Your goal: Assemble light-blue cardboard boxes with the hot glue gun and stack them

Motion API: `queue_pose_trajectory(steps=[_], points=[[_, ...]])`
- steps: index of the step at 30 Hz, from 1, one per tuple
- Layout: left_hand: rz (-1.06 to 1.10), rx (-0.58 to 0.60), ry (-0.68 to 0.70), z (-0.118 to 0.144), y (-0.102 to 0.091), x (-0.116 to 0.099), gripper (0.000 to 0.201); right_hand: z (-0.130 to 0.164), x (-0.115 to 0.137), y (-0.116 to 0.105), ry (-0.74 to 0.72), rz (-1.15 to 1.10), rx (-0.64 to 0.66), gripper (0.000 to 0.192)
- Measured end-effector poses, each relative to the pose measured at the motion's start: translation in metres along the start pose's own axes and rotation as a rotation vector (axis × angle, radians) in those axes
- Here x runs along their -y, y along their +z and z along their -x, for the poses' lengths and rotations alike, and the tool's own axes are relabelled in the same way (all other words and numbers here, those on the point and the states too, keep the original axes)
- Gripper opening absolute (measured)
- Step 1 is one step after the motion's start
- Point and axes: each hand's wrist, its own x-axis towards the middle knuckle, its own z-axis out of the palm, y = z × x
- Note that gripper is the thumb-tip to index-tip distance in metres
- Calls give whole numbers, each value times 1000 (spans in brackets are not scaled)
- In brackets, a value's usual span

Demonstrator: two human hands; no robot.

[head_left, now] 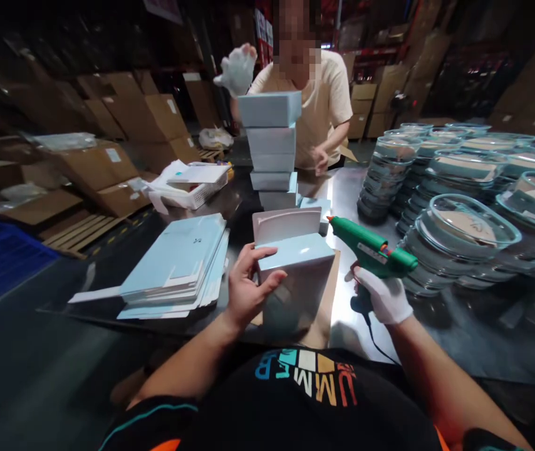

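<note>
While the left hand (246,289) clamped a pale-blue box (296,275) with its flap up, the gloved right hand (383,297) gripped a green glue gun (371,254).

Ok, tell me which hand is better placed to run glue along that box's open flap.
Right. The right hand, gloved, already grips the green glue gun, whose nozzle points toward the light blue box. The left hand, bare, is busy steadying the box by its side, so it likely should stay there.
</note>
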Motion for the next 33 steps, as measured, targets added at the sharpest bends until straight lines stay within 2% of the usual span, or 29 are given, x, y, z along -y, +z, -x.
queue_pose_trajectory(steps=[3, 5, 8, 11, 13, 16, 18, 20, 22, 23, 25, 27, 29, 31, 33], points=[[92, -11, -108, -2, -3, 1, 60, -14, -24, 11, 341, -165, 128, 44], [126, 6, -207, -2, -6, 2, 63, -22, -40, 16, 519, -140, 174, 48], [137, 15, -303, -1, -11, 5, 67, -32, -54, 12, 496, 8, 118, 43], [159, 13, -299, -2, -9, 4, 69, -34, -44, 6, 374, 40, 43, 39], [180, 34, -259, -4, -3, 3, 68, -32, -22, 11, 266, -54, 55, 50], [169, 76, -160, -5, 8, 4, 65, -28, 16, 29, 53, -307, 213, 80], [148, 104, -90, -3, 12, 8, 62, -27, 32, 37, -40, -347, 294, 88], [146, 101, -5, -1, 15, 15, 56, -27, 35, 38, -71, -292, 335, 92], [199, 59, 95, 1, 14, 22, 53, -25, 26, 33, -139, -247, 374, 99], [234, 42, 147, 2, 13, 25, 56, -23, 20, 30, -206, -224, 388, 98], [259, 74, 230, 1, 8, 28, 54, -17, 9, 23, -388, -164, 388, 78], [208, 167, 303, -3, -2, 26, 32, -10, 3, 20, -596, -97, 376, 46], [145, 243, 349, -13, -14, 19, 11, -5, 4, 23, -803, -55, 326, 29], [47, 325, 385, -25, -26, 5, 13, -2, 10, 32, -964, 14, 216, 27], [-168, 456, 460, -34, -33, -13, 28, -1, 19, 44, -1071, 189, 150, 26]])
